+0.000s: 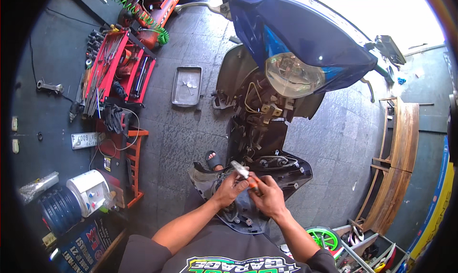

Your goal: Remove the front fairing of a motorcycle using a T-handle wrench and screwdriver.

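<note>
Both my hands are close together above the stripped front end of a scooter. My left hand (230, 190) has its fingers closed round a small silvery piece (239, 169), too blurred to name. Closed in my right hand (270, 196) is an orange-handled tool (255, 181); its kind is unclear, and its tip meets or overlaps the silvery piece. Below the hands lies a dark plastic body panel (248, 225), with another panel (298, 170) spread to the right. The scooter's blue front cowl (305, 34) and round headlight (293, 76) stand ahead, wiring exposed beneath.
A grey metal tray (186, 99) rests on the tiled floor, left of the scooter. A red tool trolley (121, 58) and a red compressor (160, 20) stand at far left. Wooden benches (398, 153) line the right, with a green wheel (324, 238) near lower right.
</note>
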